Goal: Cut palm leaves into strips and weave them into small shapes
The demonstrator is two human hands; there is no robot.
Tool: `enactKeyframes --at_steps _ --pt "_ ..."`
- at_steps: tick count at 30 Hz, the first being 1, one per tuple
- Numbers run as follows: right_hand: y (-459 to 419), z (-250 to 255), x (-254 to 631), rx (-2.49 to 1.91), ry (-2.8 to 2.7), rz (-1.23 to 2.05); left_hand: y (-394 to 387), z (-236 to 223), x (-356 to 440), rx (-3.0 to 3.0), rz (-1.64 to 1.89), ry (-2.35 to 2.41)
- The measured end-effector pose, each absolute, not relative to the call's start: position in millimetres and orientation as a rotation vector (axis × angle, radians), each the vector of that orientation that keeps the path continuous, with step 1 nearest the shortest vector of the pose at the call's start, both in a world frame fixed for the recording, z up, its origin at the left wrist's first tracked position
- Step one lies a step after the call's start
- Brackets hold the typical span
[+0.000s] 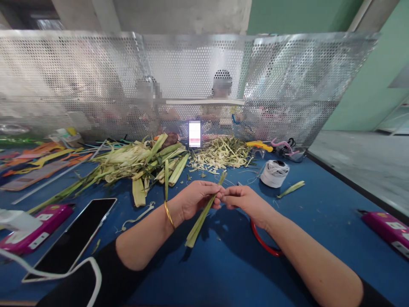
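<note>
My left hand [197,199] is closed around a bundle of pale green husk strips [201,224], slanting from upper right to lower left above the blue table. At the bundle's middle my right hand [244,200] meets the left, thumb and finger pinched together. What sits in that pinch is too small to make out. Below my right wrist lies a red curved handle [263,243], partly hidden by the forearm. A spool of white string [275,174] stands beyond the right hand, and a loose husk piece [291,189] lies beside it.
A heap of corn-husk-like leaves [128,164] and pale cut scraps [220,155] lie ahead. A phone [75,236] and magenta power strip [47,226] are at left, another magenta strip [388,230] at right. Behind a perforated metal screen [198,59] sit two people.
</note>
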State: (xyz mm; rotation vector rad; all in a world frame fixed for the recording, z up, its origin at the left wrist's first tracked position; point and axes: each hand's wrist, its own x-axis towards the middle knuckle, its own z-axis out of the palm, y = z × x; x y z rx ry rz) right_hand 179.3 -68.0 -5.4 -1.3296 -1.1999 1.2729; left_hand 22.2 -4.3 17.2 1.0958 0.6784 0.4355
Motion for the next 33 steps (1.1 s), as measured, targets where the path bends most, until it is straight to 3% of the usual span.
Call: enactKeyframes --at_steps 9,18,24,30,33 --pt "-66.6 -1.6 179.9 -1.193 -0.955 1.354 -3.8 19.0 22.6 0.976 0.499 0.764" --pt "-71.7 11.2 182.8 -1.215 -0.909 1.479 -6.5 20.2 20.9 1.275 0.443 0.824" --pt "-70.3 11.3 186.0 -1.416 -1.075 1.092 -6.5 18.4 20.6 1.328 0.423 0.797" --pt "-69.6 9.7 196.6 -1.479 -1.627 0.386 0.6 11.6 20.6 1.510 0.485 0.822" --pt "-73.5 12.6 194.2 -1.412 -1.834 0.197 -1.9 10.3 20.9 1.714 0.435 0.898"
